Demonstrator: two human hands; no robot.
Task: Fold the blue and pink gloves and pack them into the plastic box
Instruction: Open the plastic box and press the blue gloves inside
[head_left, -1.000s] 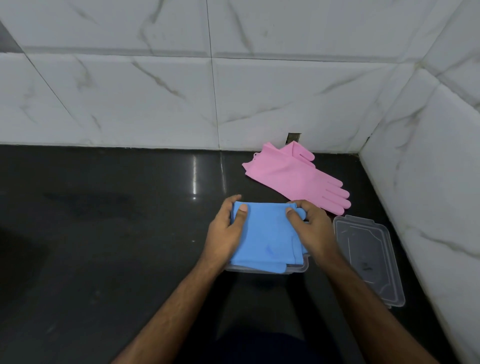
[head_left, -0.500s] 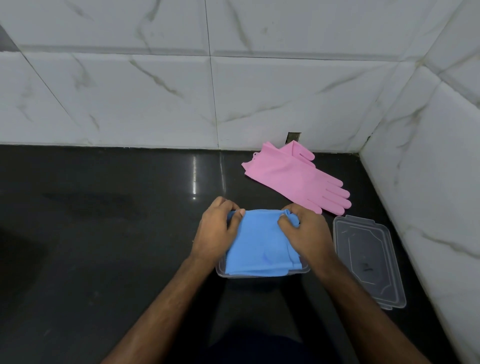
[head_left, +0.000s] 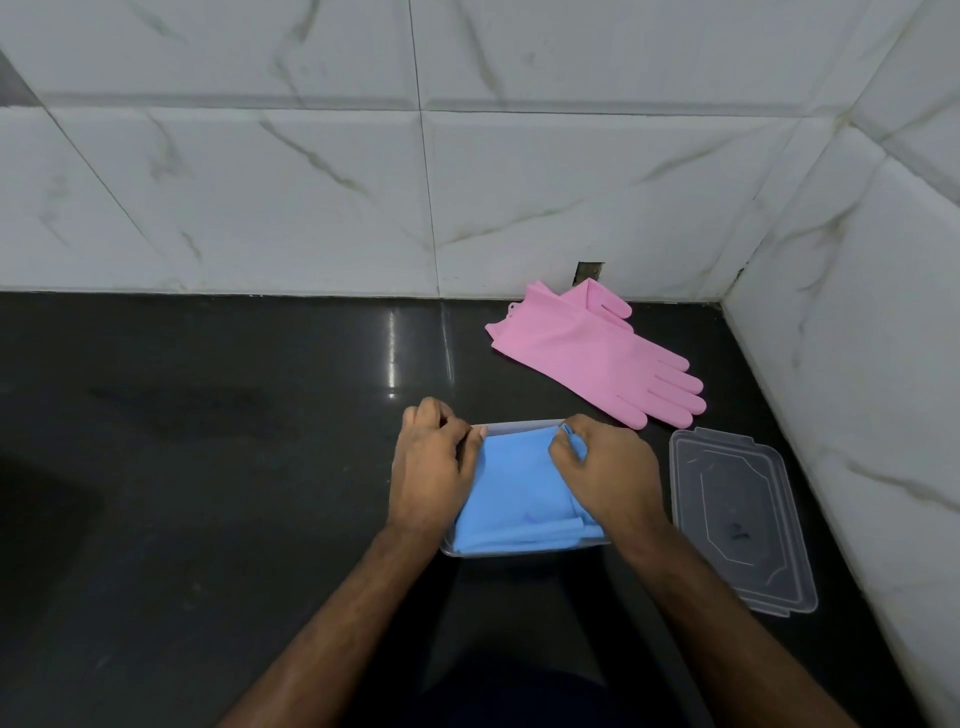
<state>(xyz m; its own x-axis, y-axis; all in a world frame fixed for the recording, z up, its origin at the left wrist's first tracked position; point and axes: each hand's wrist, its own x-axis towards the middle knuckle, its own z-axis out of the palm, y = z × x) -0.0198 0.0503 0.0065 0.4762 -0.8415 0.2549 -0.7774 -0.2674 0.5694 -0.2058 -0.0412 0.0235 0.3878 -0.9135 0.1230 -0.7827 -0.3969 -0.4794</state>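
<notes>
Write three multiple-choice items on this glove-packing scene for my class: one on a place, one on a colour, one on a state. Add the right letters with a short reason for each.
1. Where does the lid lie?
A. On the counter to the right of the plastic box
B. Snapped onto the plastic box
C. Leaning against the back wall

2. What colour are the gloves lying loose on the counter?
A. Yellow
B. Pink
C. Green

3. In what state are the blue gloves?
A. Spread flat beside the box
B. Hanging from the wall
C. Folded and pressed into the plastic box by both hands

Answers: 1 A, the clear lid rests flat beside the box on the right. 2 B, the pink gloves lie unfolded near the corner. 3 C, the left hand and right hand push the folded bundle down inside the rim.
</notes>
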